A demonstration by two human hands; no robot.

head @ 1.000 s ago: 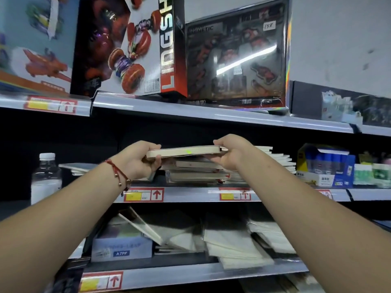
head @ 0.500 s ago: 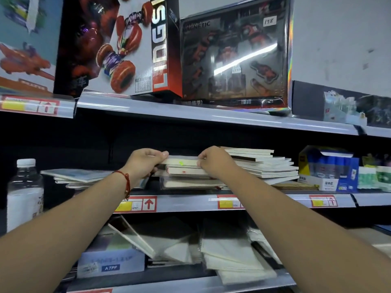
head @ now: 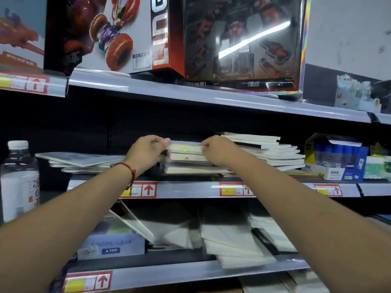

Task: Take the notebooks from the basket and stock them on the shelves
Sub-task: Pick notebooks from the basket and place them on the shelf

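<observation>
A water bottle (head: 18,178) with a white cap is standing far to the left of the middle stack of notebooks (head: 190,163), at the edge of the picture. Between the bottle and the middle stack, some thin flat booklets (head: 80,160) are lying in a messy low pile on the middle shelf (head: 190,189).

The left hand (head: 146,153), with a red string bracelet (head: 128,170) on its wrist, is curling its fingers over the left end of the top notebook (head: 184,147) and pinching it. That top notebook is lying flat on the middle stack. It is thin, with a pale cream edge and a tiny green mark on the side facing us. The notebook under it is showing a small red mark. All the books in this stack are lying flat, one on top of another.

The right hand (head: 218,151) is gripping the right end of the same top notebook, with its fingers bent around it.

Just to the right of the middle stack, and touching it, a taller pile of white notebooks (head: 273,151) is fanning out a little. Farther right, a blue and yellow box (head: 336,157) is sitting on the same shelf.

Above the middle stack, big toy boxes (head: 169,32) are standing on the upper shelf. Below it, loose white pads (head: 230,240) and a pale blue box (head: 112,244) are lying on the lower shelf
</observation>
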